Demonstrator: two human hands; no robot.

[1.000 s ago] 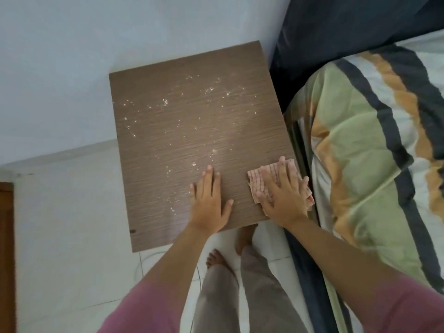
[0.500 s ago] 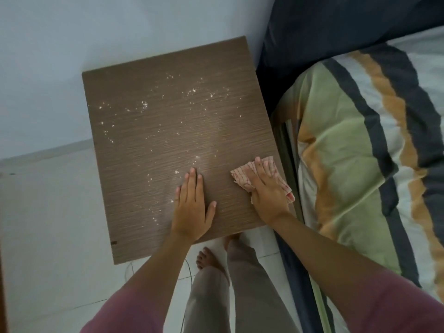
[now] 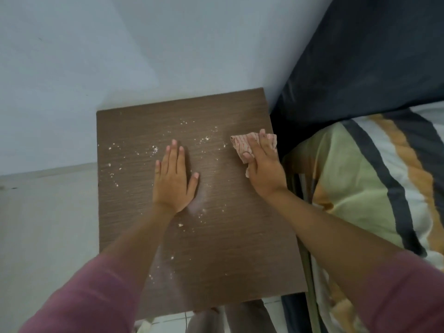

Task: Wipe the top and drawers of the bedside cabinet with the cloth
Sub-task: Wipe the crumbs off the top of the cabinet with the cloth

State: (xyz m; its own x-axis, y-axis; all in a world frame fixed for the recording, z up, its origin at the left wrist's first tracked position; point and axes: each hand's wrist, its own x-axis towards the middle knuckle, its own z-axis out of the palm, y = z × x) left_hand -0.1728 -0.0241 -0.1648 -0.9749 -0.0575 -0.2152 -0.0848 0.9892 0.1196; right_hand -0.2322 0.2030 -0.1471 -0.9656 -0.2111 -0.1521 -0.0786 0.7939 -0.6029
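Where the pale wall point(image 3: 120, 56) meets the light floor point(image 3: 43, 224) at the far left, a pink sleeve point(image 3: 79, 296) comes up from the bottom corner and leads along a bare forearm onto the brown wooden top of the cabinet point(image 3: 240, 248). White crumbs point(image 3: 153, 149) lie scattered over the left and middle of that top, with a faint powdery smear near the wrist. The left hand point(image 3: 174, 179) lies flat and open on the wood, palm down, fingers together and pointing toward the wall, thumb spread to the side; it holds nothing. To its right, more specks dot the far part of the surface. Near the right edge of the top, toward the back, the right hand point(image 3: 264, 169) presses down on the cloth point(image 3: 242, 145), a pinkish patterned rag, with the fingers laid over it and the thumb tucked against its near side. The cloth sticks out past the fingertips and rests on the wood. Just beside the cabinet, on the right, lie a dark navy pillow point(image 3: 360, 68) and a striped blanket point(image 3: 360, 188) in green, orange, white and dark bands. The drawers cannot be seen from this angle.
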